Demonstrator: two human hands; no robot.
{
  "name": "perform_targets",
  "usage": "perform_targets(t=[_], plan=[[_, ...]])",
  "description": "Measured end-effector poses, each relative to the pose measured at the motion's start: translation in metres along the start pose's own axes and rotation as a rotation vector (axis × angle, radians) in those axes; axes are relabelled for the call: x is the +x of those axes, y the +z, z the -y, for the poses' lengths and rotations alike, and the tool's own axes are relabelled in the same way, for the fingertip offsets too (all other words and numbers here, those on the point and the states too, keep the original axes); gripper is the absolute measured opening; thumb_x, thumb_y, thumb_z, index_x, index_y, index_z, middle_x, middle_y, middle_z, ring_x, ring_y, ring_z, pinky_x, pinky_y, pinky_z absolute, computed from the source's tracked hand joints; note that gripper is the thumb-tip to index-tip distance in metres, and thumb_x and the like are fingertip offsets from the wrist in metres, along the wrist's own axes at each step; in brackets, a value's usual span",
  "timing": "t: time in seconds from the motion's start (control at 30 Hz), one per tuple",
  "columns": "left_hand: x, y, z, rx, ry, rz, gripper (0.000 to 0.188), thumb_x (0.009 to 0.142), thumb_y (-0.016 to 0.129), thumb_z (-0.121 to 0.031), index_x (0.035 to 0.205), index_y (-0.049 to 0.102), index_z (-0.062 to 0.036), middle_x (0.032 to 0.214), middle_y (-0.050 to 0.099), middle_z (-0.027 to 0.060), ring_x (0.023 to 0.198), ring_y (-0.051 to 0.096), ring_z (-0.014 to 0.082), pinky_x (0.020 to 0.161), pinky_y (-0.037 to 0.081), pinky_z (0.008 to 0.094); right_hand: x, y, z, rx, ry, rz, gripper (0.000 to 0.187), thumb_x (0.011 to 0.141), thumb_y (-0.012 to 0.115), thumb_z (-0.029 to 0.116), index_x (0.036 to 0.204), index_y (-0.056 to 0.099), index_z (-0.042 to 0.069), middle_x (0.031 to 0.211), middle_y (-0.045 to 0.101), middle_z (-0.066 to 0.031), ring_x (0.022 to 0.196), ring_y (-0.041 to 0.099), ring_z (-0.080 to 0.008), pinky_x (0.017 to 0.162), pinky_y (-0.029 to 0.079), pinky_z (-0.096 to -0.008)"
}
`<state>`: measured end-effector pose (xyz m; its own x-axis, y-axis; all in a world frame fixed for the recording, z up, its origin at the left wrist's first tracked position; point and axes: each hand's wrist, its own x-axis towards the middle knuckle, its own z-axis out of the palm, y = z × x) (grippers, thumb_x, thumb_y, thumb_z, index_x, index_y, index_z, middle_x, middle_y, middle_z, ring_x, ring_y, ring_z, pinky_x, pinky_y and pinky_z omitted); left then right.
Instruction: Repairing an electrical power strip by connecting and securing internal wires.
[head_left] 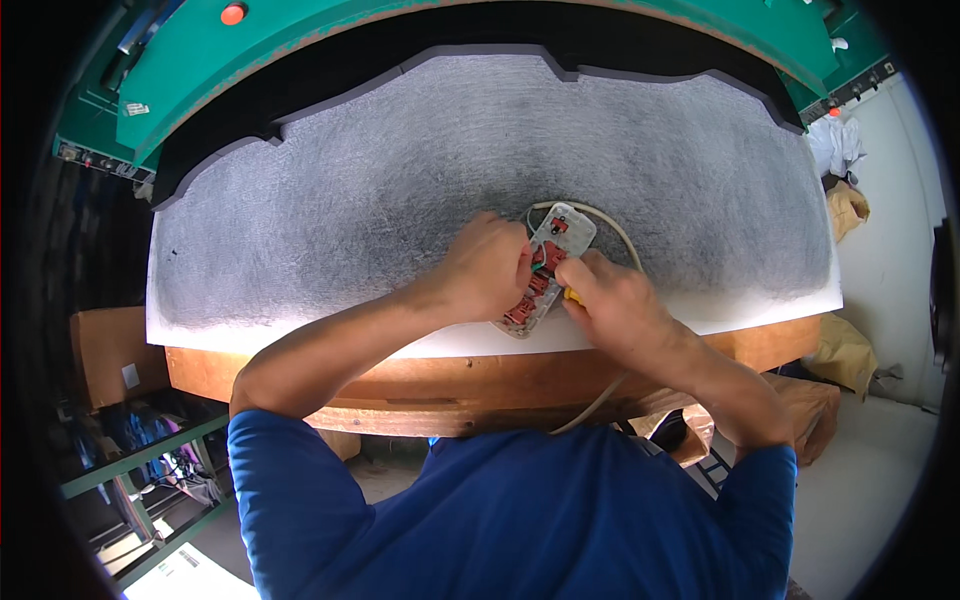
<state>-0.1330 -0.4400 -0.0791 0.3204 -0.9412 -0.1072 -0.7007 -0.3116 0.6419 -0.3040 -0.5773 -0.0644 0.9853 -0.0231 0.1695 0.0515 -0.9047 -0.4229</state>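
Observation:
An opened power strip (576, 228), a pale casing with red socket parts inside, lies tilted on the grey work surface. A thin green wire (538, 267) shows among its red parts. My left hand (488, 266) is closed at the strip's left side, fingertips pinched by the wires; what they grip is hidden. In my closed right hand (618, 305) is a tool with a yellow handle (573, 296), held against the strip's right side. My fingers cover the tool's working end, so its kind does not show. A cream cable (622, 232) loops round behind the strip.
The dark-scuffed work surface (420, 140) has a wooden front edge (480, 385). A green machine frame (450, 12) with a red button (233, 14) stands behind it. A cardboard box (110, 345) is at left. The cable hangs over the front edge.

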Motion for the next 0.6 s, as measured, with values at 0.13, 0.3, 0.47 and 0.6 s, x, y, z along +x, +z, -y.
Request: perform_targets(t=[0.13,0.3,0.47,0.6], plan=[[-0.002,0.005,0.0,-0.072,-0.011,-0.068,0.008,0.085,0.062,-0.006,0.088,0.064,0.0002,0.093,0.066,0.0208,0.098,0.059,0.0379,0.088,0.048,0.0436,-0.013,-0.019,-0.005,0.239,0.118,0.002,0.031,0.079,0.072,0.005,0.102,0.051,0.006,0.089,0.063,-0.0196,0.078,0.066,-0.0408,0.065,0.053,-0.0471],[-0.005,0.013,0.002,-0.183,-0.016,-0.104,0.005,0.086,0.063,-0.006,0.088,0.065,-0.0017,0.094,0.065,0.0201,0.099,0.059,0.0367,0.089,0.047,0.0427,-0.03,-0.029,-0.04,0.076,0.451,-0.284,0.032,0.077,0.076,0.008,0.098,0.051,0.007,0.082,0.065,-0.0163,0.076,0.065,-0.0411,0.069,0.053,-0.0481],[0.0,0.021,0.007,-0.162,0.059,-0.199,0.003,0.086,0.064,-0.006,0.087,0.065,-0.003,0.094,0.064,0.0183,0.098,0.058,0.0354,0.088,0.047,0.0417,-0.025,-0.038,-0.058,-0.228,0.342,-0.209,0.033,0.077,0.074,0.006,0.106,0.059,0.007,0.114,0.064,-0.0201,0.108,0.062,-0.0385,0.086,0.051,-0.0469],[0.0,0.022,0.01,-0.087,0.125,-0.357,0.003,0.083,0.066,-0.005,0.085,0.064,-0.0037,0.092,0.063,0.0172,0.096,0.058,0.0362,0.087,0.045,0.0437,0.019,-0.029,-0.045,-0.104,0.013,-0.255,0.03,0.08,0.066,0.001,0.109,0.063,0.005,0.13,0.057,-0.0215,0.122,0.054,-0.0383,0.097,0.047,-0.0454]])
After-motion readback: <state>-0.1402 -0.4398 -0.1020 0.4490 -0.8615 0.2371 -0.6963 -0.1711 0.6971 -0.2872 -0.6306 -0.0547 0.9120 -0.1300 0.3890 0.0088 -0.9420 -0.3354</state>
